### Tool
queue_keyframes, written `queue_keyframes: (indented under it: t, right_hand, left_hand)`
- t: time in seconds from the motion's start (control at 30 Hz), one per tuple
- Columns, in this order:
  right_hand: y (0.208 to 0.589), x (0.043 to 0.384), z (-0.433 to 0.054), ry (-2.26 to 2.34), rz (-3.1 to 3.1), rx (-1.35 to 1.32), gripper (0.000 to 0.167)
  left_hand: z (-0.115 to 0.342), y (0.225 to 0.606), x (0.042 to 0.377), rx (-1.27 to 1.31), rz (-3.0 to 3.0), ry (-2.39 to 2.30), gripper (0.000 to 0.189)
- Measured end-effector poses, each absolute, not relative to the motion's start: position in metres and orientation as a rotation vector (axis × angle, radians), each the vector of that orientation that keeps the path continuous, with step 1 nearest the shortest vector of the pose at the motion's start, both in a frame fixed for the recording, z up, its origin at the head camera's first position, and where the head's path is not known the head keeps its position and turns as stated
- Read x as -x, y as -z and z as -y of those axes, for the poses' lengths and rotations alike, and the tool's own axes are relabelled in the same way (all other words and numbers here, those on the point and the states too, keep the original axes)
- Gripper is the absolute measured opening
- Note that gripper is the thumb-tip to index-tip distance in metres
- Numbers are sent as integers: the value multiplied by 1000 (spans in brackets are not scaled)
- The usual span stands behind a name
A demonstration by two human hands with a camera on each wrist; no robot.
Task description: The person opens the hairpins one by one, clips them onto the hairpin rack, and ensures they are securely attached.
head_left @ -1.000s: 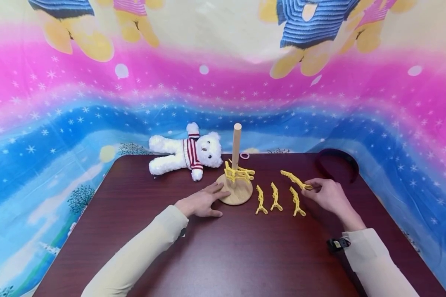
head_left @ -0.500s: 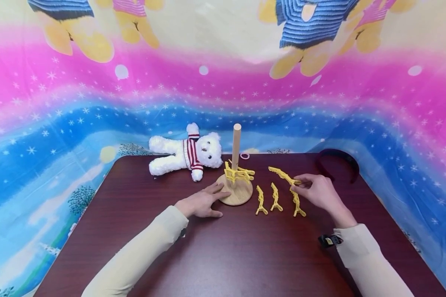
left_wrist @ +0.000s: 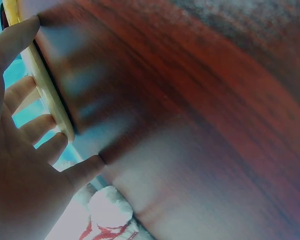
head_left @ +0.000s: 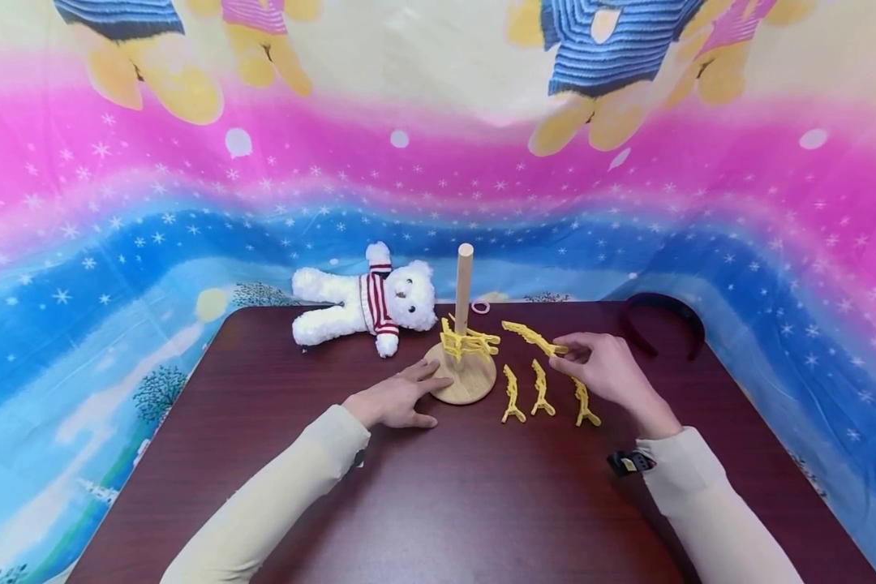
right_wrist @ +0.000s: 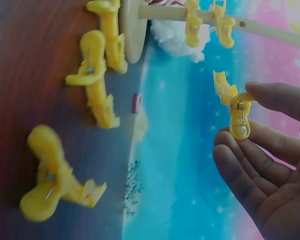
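Pink-and-blue snowflake backdrop along the back and sides of a dark wood-grain tabletop. Above that surface, right of middle, pinched near the handle end between thumb and fingers of the right hand: a yellow alligator hair clip. Extends leftward and slightly away from that hand, long axis nearly crosswise, nose aimed toward the upright wooden post. Tip near the free ends of the clamped clips low on the post, yet apart from the post itself; probably the gap that matters most. Whether squeezed wide at the nose, too small to make out.

Nearer to the post: the left hand, fingers extended onto the near-left edge of the round base, seemingly touching, grasping nothing.

Lying in front of the held piece, three loose clips in a row, the rightmost partly hidden by the right hand. Less room on the post's left, with the white teddy bear on its back, head close by. Small pink ring just behind, at the back edge; dark red headband well off to the right. Most room toward the front edge, and above the clamped clips along the bare upper post.
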State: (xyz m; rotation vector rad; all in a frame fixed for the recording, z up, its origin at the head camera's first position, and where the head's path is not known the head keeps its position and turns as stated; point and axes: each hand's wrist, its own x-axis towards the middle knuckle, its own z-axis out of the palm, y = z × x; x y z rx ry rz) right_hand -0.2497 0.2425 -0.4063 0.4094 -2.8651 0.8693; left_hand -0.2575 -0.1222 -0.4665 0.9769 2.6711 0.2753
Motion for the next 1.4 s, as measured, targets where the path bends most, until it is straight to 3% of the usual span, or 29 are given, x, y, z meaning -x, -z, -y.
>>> queue_keyframes:
  t: [0.8,1.4]
  right_hand:
    - [384,251,-208,-851,2834,-589,23]
    - [375,258,-181,-810,2845,-694,24]
  left_hand:
    - [122,467,261,-979,-2675,-284,75]
    - [123,470,261,-978,-2668,-272,76]
